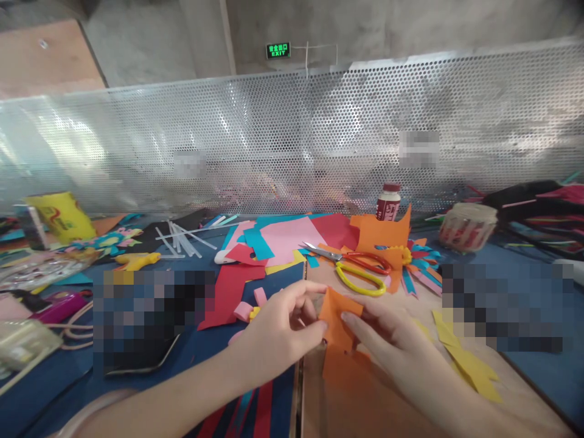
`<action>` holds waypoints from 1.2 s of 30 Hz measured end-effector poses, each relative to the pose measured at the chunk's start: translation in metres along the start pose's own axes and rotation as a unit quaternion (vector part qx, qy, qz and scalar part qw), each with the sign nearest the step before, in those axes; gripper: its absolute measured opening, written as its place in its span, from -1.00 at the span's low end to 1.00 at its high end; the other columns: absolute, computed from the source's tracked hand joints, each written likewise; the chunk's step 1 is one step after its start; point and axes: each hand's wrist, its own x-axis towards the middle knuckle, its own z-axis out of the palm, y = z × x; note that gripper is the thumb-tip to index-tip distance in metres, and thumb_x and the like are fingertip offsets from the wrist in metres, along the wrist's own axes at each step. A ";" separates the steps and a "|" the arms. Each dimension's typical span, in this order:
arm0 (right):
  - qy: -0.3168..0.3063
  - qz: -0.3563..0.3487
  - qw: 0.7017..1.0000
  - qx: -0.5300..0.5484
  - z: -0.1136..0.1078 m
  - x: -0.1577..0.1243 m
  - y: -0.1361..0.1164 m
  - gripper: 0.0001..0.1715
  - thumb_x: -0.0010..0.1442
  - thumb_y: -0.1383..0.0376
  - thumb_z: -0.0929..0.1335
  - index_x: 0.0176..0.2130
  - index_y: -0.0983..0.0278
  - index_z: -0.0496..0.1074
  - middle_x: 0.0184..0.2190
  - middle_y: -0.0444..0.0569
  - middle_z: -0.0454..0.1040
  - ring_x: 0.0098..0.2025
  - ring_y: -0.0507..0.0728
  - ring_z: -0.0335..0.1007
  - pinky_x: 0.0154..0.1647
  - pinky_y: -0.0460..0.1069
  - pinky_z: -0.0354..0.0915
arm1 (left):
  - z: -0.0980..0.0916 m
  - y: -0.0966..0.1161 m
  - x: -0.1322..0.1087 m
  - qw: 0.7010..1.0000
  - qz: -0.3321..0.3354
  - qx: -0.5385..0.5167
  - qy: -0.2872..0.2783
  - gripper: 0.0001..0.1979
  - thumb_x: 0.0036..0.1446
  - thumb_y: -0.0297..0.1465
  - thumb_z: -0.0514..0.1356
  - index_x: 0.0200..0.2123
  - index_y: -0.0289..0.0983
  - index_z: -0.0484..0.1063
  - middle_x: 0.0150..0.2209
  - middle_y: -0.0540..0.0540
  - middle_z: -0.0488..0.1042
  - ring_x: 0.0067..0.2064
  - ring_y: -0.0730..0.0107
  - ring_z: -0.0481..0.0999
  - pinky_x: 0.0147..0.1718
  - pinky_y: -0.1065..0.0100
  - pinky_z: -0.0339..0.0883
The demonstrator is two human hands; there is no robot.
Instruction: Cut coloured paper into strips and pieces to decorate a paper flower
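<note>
Perforated metal screen (274, 128) behind cluttered table (340, 413). Left hand (280, 325) and right hand (387, 337), fingers closed on folded orange paper (334, 310), holding it above table's wood-coloured part. Scissors (339, 263) lie just beyond hands; small bottle (387, 205) upright farther back.

Held paper (336, 307) before scissors (339, 260); bottle (387, 205) behind them, jar (468, 227) at right, sticks (184, 239) at left.
</note>
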 end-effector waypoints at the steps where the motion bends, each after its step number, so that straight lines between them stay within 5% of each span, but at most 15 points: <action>1: 0.002 -0.008 1.000 -0.027 -0.001 0.000 -0.001 -0.66 0.18 0.11 0.21 -0.18 0.23 0.40 -0.49 -0.13 0.37 -0.43 0.06 0.32 -0.39 -0.05 0.30 | 0.000 0.001 0.000 1.000 -0.004 -0.008 -0.002 -0.64 0.06 -0.34 0.14 -0.03 -0.20 0.27 -0.41 0.05 0.33 -0.41 0.48 0.35 -0.38 0.40 0.26; 6: 0.004 -0.091 0.986 -0.139 -0.001 -0.002 0.001 -0.75 0.17 0.21 0.21 -0.36 0.21 0.42 -0.54 -0.13 0.37 -0.49 0.04 0.29 -0.49 -0.08 0.26 | -0.001 0.007 0.002 0.997 -0.045 -0.055 -0.026 -0.78 0.09 -0.24 0.11 -0.27 -0.26 0.35 -0.43 0.02 0.38 -0.53 0.51 0.39 -0.52 0.41 0.30; 12: 0.085 -0.146 0.958 -0.230 0.002 -0.009 0.006 -0.77 0.18 0.23 0.22 -0.22 0.17 0.43 -0.59 -0.16 0.43 -0.57 0.03 0.32 -0.58 -0.09 0.25 | -0.001 0.015 0.001 0.992 -0.049 -0.115 -0.009 -0.80 0.05 -0.29 0.17 -0.49 -0.30 0.36 -0.55 0.07 0.36 -0.52 0.51 0.43 -0.49 0.46 0.32; 19: 0.084 -0.308 0.917 -0.239 -0.005 -0.008 -0.003 -0.66 0.17 0.40 0.26 -0.05 0.15 0.37 -0.21 -0.09 0.51 -0.23 0.05 0.43 -0.16 -0.10 0.33 | 0.001 0.016 0.003 0.960 -0.100 -0.262 -0.022 -0.81 0.04 -0.31 0.18 -0.51 -0.32 0.38 -0.52 -0.03 0.49 -0.48 0.46 0.49 -0.45 0.44 0.37; 23: 0.100 -0.253 0.932 -0.241 -0.005 -0.008 -0.005 -0.72 0.19 0.35 0.22 -0.13 0.18 0.42 -0.38 -0.07 0.52 -0.38 0.06 0.43 -0.32 -0.08 0.36 | 0.000 0.016 0.003 0.964 -0.091 -0.250 -0.014 -0.82 0.05 -0.31 0.17 -0.49 -0.31 0.39 -0.51 -0.03 0.50 -0.48 0.44 0.51 -0.44 0.41 0.39; 26: 0.106 -0.171 0.950 -0.237 -0.003 -0.007 -0.006 -0.71 0.20 0.26 0.19 -0.45 0.20 0.41 -0.68 -0.15 0.36 -0.63 0.02 0.29 -0.64 -0.12 0.25 | 0.000 0.016 0.002 0.976 -0.072 -0.204 -0.003 -0.82 0.04 -0.31 0.18 -0.47 -0.31 0.40 -0.48 -0.02 0.49 -0.45 0.42 0.51 -0.38 0.34 0.43; 29: 0.109 -0.147 0.958 -0.219 0.000 -0.006 -0.006 -0.61 0.18 0.20 0.20 -0.63 0.21 0.26 -0.74 -0.17 0.28 -0.70 -0.02 0.19 -0.73 -0.14 0.13 | 0.001 0.014 0.002 0.984 -0.056 -0.170 -0.005 -0.84 0.03 -0.31 0.19 -0.44 -0.31 0.40 -0.45 0.00 0.48 -0.41 0.42 0.51 -0.34 0.34 0.42; 36: 0.113 -0.158 0.947 -0.257 0.004 -0.010 0.002 -0.71 0.19 0.20 0.21 -0.41 0.23 0.44 -0.71 -0.18 0.29 -0.69 -0.02 0.16 -0.68 -0.13 0.15 | 0.002 0.017 0.001 0.995 -0.061 -0.076 0.016 -0.84 0.00 -0.29 0.21 -0.47 -0.28 0.39 -0.56 0.09 0.37 -0.51 0.56 0.39 -0.49 0.50 0.30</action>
